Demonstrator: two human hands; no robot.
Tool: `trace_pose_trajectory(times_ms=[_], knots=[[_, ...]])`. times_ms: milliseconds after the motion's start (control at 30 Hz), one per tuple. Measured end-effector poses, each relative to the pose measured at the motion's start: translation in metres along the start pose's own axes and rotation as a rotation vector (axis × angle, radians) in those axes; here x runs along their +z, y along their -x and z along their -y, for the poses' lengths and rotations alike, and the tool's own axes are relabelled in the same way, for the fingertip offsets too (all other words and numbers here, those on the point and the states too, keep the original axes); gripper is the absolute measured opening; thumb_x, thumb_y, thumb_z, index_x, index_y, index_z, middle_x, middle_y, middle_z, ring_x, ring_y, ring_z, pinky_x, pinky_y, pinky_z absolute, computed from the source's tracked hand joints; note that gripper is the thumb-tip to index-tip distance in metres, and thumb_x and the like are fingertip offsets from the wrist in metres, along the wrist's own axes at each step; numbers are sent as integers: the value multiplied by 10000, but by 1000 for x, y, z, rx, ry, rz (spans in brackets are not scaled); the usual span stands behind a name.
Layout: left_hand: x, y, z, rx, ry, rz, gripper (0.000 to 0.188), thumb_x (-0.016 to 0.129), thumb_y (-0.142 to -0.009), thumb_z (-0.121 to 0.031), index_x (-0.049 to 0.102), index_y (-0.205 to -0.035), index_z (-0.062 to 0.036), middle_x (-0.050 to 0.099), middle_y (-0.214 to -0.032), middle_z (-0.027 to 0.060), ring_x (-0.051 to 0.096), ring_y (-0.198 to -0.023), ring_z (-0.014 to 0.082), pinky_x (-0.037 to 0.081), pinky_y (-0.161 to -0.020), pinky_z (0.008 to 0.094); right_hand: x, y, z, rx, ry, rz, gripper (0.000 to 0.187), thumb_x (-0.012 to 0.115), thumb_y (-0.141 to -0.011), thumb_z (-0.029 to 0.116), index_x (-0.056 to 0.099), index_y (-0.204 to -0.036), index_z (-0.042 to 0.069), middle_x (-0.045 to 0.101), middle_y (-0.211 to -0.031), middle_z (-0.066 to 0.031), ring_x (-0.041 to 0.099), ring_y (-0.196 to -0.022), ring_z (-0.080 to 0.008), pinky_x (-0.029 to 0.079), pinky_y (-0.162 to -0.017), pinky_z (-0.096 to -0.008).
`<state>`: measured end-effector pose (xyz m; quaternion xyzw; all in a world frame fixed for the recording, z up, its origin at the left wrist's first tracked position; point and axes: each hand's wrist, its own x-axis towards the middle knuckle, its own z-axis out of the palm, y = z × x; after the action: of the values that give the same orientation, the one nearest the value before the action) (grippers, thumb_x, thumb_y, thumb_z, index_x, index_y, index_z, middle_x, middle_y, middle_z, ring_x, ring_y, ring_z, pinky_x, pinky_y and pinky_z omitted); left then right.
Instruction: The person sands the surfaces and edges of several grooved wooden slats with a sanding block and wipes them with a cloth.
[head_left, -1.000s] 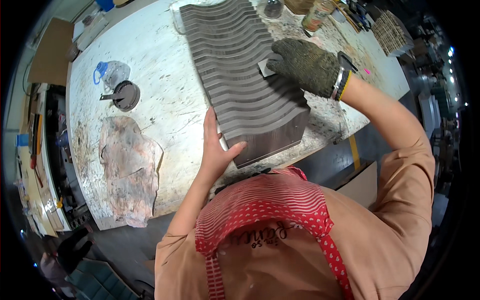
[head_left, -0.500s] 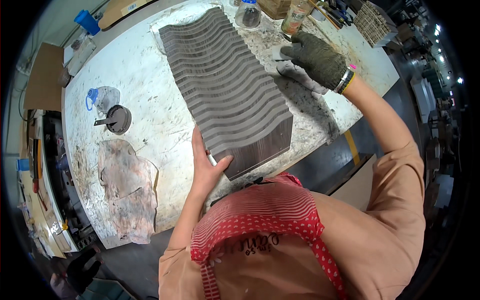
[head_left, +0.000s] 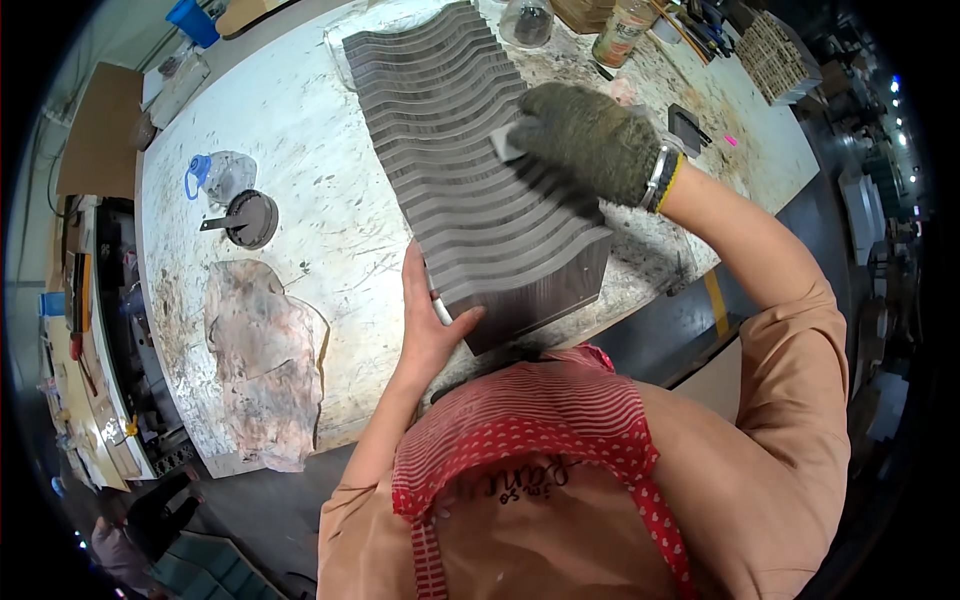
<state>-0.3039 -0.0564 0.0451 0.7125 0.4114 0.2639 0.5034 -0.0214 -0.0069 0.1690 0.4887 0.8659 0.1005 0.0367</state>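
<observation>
A long dark wood-grain panel (head_left: 470, 160) with wavy grey ridges lies slantwise on the white, stained table. My bare left hand (head_left: 430, 325) grips its near left corner, thumb on top and fingers along the side. A small white object (head_left: 441, 311) shows between that thumb and forefinger; I cannot make out its kind. My right hand (head_left: 595, 140), in a dark, dirty work glove, is over the panel's right half with fingers closed. A pale cloth-like piece (head_left: 505, 143) pokes out at its fingertips against the ridges; the rest is hidden.
Left of the panel are a round tub of dark paste (head_left: 250, 220) with a flat tool, a cut clear bottle (head_left: 230, 178) and a stained cloth (head_left: 265, 360). At the far right stand a jar (head_left: 527, 22), a labelled bottle (head_left: 625, 32), a wicker basket (head_left: 775, 58) and a dark scraper (head_left: 687, 128).
My right hand has moved left and nearer, from the table beside the panel onto its ridges, with the pale piece. The grey-white cloth beside the panel no longer shows. My left hand keeps its grip.
</observation>
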Motion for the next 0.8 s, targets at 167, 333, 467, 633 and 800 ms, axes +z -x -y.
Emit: trace_pose_trajectory(times_ms=[167,333,467,633,800], knots=[[-1,1,-1,-6,-58,-5,1096,804,-656,-38,95,-1491,-54,179,-1491,187,321,-1334,327,434,-978,416,6,3,-8,137,-323,32,275,583,-848,189,633,-1108,117,567,-1180,-167,565,-1088,-333,486,-924,-394],[0,0,1,20,-69,1,1097,800,-661,-32,87,-1494,-58,169,-1496,185,305,-1349,330,432,-986,408,1,9,-17,-31,31,-104,296,548,-872,192,615,-1147,107,561,-1226,-159,562,-1113,-313,473,-943,-389],[1,-1,2,-21,4,12,1108,799,-659,-30,76,-1498,-65,157,-1503,185,285,-1365,328,421,-1005,407,9,11,-16,-73,-21,-119,264,566,-862,155,634,-1113,111,569,-1240,-159,566,-1123,-294,473,-948,-365],[0,0,2,-37,-30,16,1111,794,-656,-20,69,-1496,-49,134,-1514,190,265,-1378,332,411,-1023,406,-8,28,-43,90,23,-175,331,597,-779,16,624,-1096,109,575,-1155,-172,554,-1104,-320,480,-940,-366],[-1,1,4,-20,-27,19,1110,796,-654,-38,68,-1492,-32,134,-1512,193,259,-1379,335,385,-1053,413,-1,22,-28,37,-73,-226,330,709,-723,89,649,-1048,106,589,-1072,-181,590,-1010,-333,495,-892,-375]])
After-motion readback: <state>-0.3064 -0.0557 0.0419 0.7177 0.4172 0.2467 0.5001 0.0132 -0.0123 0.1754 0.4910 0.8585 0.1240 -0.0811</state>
